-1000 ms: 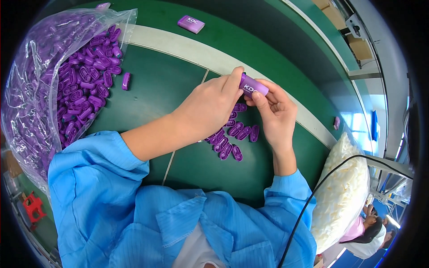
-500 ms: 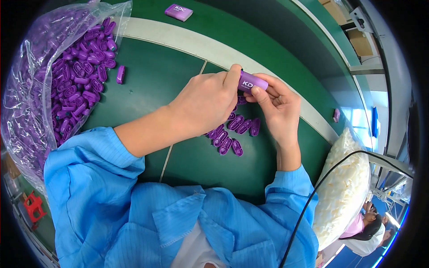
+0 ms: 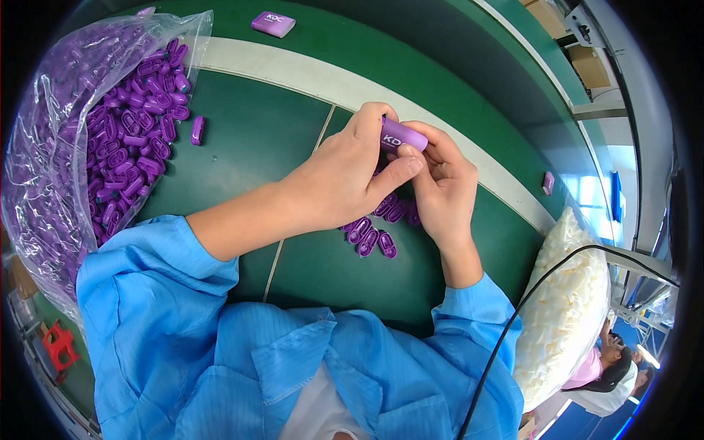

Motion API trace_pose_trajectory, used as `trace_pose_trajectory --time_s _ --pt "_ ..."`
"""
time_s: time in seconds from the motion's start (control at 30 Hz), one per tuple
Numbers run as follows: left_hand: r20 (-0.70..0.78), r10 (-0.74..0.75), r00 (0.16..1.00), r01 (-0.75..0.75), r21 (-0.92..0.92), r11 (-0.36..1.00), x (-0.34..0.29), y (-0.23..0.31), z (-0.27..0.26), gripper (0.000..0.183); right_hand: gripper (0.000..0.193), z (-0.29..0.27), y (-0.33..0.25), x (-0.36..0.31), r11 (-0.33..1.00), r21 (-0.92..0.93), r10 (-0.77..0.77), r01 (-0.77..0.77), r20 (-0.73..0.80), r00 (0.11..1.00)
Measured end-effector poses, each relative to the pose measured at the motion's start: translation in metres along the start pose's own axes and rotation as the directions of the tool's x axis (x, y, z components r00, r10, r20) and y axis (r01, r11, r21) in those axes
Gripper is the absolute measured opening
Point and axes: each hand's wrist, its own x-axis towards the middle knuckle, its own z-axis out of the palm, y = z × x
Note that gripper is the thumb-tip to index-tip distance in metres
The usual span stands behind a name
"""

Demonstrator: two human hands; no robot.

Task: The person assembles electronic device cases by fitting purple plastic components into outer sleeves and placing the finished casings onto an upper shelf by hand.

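Note:
A rounded purple plastic casing (image 3: 402, 135) with white print is held between both hands above the green work surface. My left hand (image 3: 350, 167) closes on its left end, the thumb stretched across toward the right thumb. Fingers of my right hand (image 3: 449, 182) wrap its right end from behind, with the thumb in front. The left end of the casing is hidden behind the left fingers. Below the hands lies a group of small purple oval caps (image 3: 368, 238), partly covered by the hands.
At the left, a clear plastic bag (image 3: 51, 139) spills many purple caps (image 3: 125, 150); one loose cap (image 3: 198, 130) lies beside it. A purple casing (image 3: 273, 24) rests on the far green belt, another purple piece (image 3: 548, 183) farther right. A bag of cream pieces (image 3: 561, 315) and a black cable (image 3: 506, 337) are at right.
Both hands and the casing have shifted slightly left. The left thumb has come round to the front of the casing, near the right thumb.

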Motion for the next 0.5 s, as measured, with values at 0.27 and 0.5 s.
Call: trace_pose_trajectory --time_s 0.27,0.5 --pt "0.066 -0.092 0.994 0.082 0.137 0.987 0.000 0.012 -0.008 0.055 0.023 0.001 -0.006 0.002 0.988 -0.126 -0.089 0.086 -0.014 0.996" --pt "-0.224 0.202 0.953 -0.088 0.433 0.897 0.043 -0.028 -0.021 0.053 0.025 -0.031 0.037 0.066 0.920 -0.391 -0.068 0.033 -0.075 0.995"
